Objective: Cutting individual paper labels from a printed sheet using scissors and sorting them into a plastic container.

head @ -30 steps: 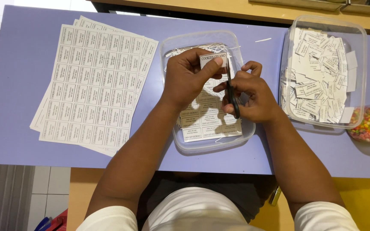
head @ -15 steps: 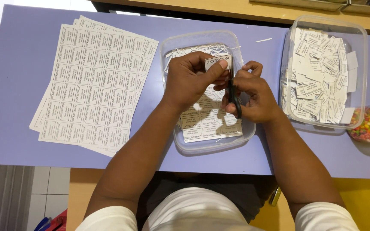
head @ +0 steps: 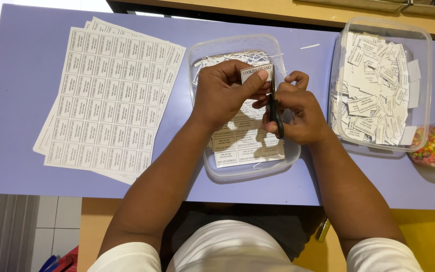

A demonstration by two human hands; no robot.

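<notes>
My left hand (head: 222, 95) pinches a small white printed label (head: 254, 73) between thumb and fingers, held over the middle clear plastic tub (head: 197, 55). My right hand (head: 298, 108) grips black scissors (head: 276, 108), whose blades run up along the label's right edge. Under both hands, inside the tub, lies a partly cut sheet of labels (head: 247, 148) with thin paper trimmings at the far end.
A stack of uncut label sheets (head: 109, 98) lies to the left on the lilac table (head: 21, 60). A second clear tub (head: 424, 55) at right holds several cut labels. A container of coloured sweets (head: 431, 148) stands at the right edge.
The label in my left hand has shifted slightly up and right against the scissors. My right hand has closed in beside it; the scissors stand more upright.
</notes>
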